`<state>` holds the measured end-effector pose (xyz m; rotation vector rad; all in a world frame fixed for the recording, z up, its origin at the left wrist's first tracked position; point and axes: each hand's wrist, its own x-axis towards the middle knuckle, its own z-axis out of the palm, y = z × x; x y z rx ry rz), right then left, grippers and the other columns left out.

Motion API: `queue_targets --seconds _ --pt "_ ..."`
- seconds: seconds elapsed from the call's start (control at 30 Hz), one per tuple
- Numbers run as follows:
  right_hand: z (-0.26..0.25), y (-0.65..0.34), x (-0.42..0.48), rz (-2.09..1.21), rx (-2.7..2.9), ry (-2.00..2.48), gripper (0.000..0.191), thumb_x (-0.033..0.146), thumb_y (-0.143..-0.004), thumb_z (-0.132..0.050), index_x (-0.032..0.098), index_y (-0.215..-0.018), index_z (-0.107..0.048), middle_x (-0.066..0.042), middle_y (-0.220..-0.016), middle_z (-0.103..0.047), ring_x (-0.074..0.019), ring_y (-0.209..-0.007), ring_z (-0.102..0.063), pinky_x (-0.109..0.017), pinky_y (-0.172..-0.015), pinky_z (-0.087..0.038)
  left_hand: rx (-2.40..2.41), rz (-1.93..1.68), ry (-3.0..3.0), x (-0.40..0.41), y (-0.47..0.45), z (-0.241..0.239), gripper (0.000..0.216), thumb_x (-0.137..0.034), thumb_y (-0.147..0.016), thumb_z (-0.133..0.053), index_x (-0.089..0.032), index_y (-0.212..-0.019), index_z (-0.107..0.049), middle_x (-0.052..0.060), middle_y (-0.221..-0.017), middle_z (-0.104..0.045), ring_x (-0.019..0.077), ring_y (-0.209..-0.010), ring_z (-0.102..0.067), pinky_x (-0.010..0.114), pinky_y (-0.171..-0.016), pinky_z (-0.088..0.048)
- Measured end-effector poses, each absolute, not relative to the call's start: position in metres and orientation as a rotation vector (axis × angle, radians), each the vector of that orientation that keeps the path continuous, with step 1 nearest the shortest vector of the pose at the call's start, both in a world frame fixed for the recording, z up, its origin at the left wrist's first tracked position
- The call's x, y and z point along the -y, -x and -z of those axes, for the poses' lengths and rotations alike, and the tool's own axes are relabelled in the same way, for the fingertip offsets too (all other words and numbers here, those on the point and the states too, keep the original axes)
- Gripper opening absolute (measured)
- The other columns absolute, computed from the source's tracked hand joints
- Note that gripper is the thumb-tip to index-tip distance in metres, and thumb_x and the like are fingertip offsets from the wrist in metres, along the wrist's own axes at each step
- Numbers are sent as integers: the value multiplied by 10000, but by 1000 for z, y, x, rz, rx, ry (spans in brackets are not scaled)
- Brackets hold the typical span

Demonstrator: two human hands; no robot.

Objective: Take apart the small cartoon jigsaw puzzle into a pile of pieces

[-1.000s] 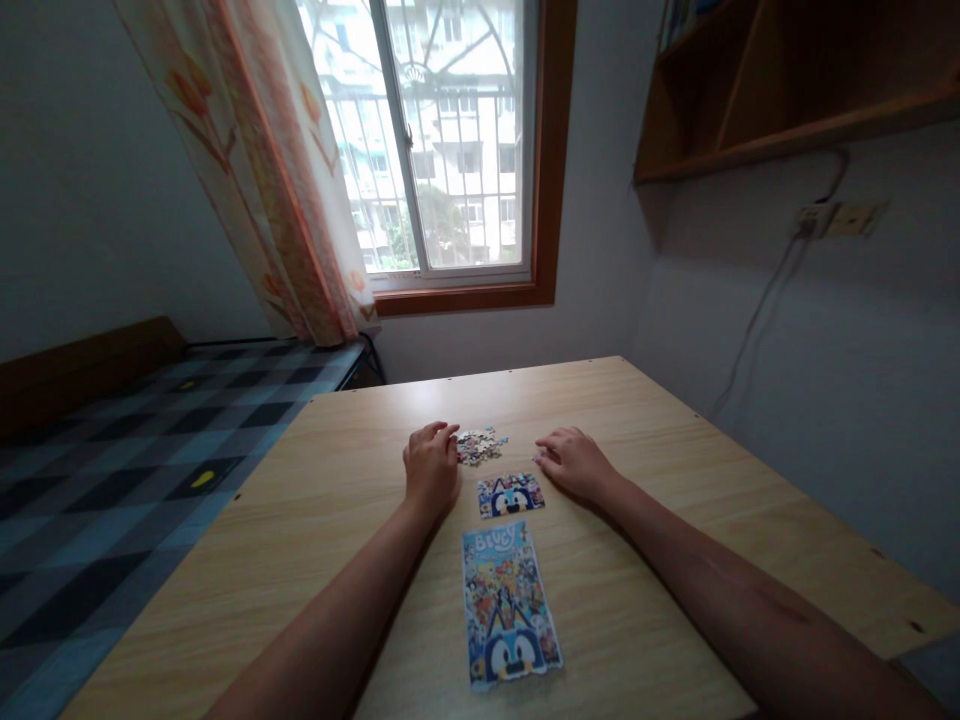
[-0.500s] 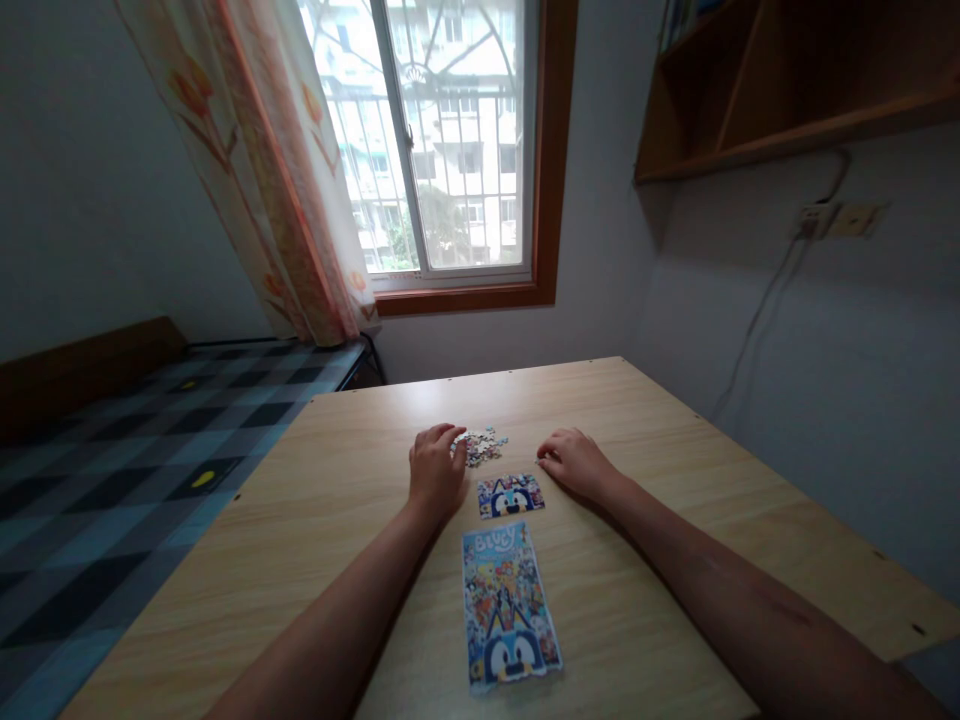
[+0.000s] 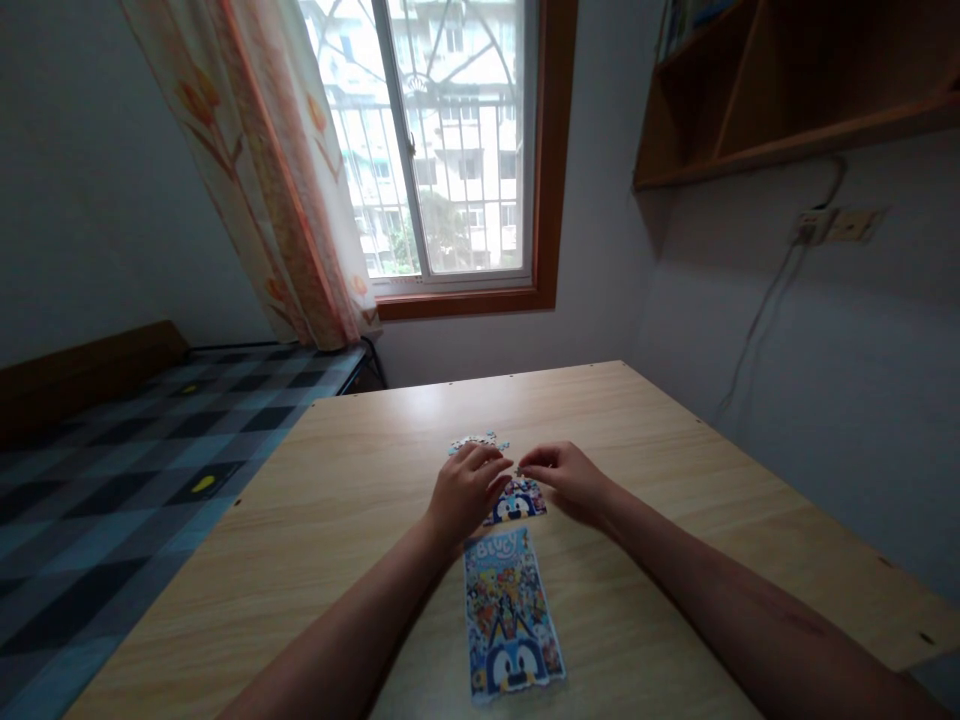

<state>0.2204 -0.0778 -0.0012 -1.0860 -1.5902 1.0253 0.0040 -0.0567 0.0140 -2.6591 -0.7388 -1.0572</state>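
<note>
Between the thumb and fingertips of my right hand (image 3: 568, 477) is a small jigsaw puzzle piece (image 3: 518, 470), held just above the far edge of the partly joined puzzle (image 3: 516, 505). My left hand (image 3: 469, 488) hovers over the puzzle's left side, fingers apart and bent toward the right, with nothing visible in them; it hides part of the puzzle. Behind the left hand lies a heap of loose puzzle pieces (image 3: 478, 441), partly covered by that hand. Nearer to me is a picture sheet (image 3: 512, 612) with "Bluey" lettering and a blue dog's face, lying flat.
Everything rests on a light wooden table (image 3: 360, 480). A bed with a checked cover (image 3: 277, 412) stands at the left. Beyond the table are a window (image 3: 465, 180) and a flowered curtain (image 3: 281, 200). A wooden shelf (image 3: 750, 150) hangs on the right wall.
My left hand has moved right and nearer, from beside the heap to over the puzzle. My right hand has moved left to the puzzle's far edge, bringing the piece.
</note>
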Motion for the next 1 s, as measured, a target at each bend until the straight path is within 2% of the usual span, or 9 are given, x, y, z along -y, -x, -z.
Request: queue_targets --seconds 0.17,0.33,0.43,0.57,0.67,0.77,0.87,1.0 --pt "3 -212 84 -1225 1445 982 360 393 -716 -799 135 -957 -730 -64 -851 -730 -175 -782 -655 -289 -730 -486 608 1063 2666 55 -4 -13 118 -262 -941 -604 -217 -949 -712 46 -962 -694 177 -881 -606 322 -767 -531" --pt "9 -210 84 -1302 1358 961 441 379 -712 -797 145 -1071 -694 -40 -804 -700 -150 -713 -613 -274 -681 -464 637 1056 2660 56 -6 -13 155 -259 -949 -589 -211 -862 -708 44 -944 -696 172 -888 -605 308 -771 -527" --pt "9 -213 81 -1099 1439 1055 398 364 -763 -730 155 -1101 -700 -33 -810 -684 -141 -709 -582 -269 -680 -449 708 1034 2663 55 -4 -13 149 -249 -948 -586 -215 -889 -719 43 -960 -701 177 -896 -603 313 -790 -524" --pt "6 -222 74 -721 1501 1271 315 354 -829 -624 173 -1060 -740 -60 -938 -706 -153 -765 -575 -282 -722 -445 1060 1101 2559 42 6 -12 132 -258 -922 -622 -218 -891 -744 48 -959 -707 209 -934 -595 342 -836 -521" --pt "6 -227 71 -656 1506 1323 277 329 -839 -598 177 -1009 -754 -69 -979 -719 -173 -827 -597 -296 -770 -453 1322 1094 2451 28 15 -9 131 -276 -896 -650 -214 -872 -763 63 -959 -707 238 -946 -585 382 -879 -513" --pt "8 -226 71 -575 1578 1339 226 267 -824 -605 193 -969 -762 -57 -975 -726 -185 -881 -612 -310 -822 -450 1477 1023 2418 20 18 -7 150 -275 -889 -641 -221 -897 -781 81 -1055 -700 265 -1011 -573 430 -948 -488" --pt "10 -224 72 -459 1680 1376 201 204 -811 -621 215 -949 -766 -38 -970 -728 -191 -935 -615 -320 -867 -439 1536 971 2418 20 18 -6 190 -238 -891 -608 -242 -970 -781 79 -1172 -679 282 -1102 -549 461 -991 -462" --pt "10 -228 73 -395 1745 1444 212 172 -828 -620 207 -981 -761 -43 -1001 -724 -183 -970 -618 -314 -908 -441 1533 1002 2412 23 19 -7 225 -206 -901 -579 -237 -1024 -764 73 -1171 -684 270 -1104 -553 453 -989 -458"
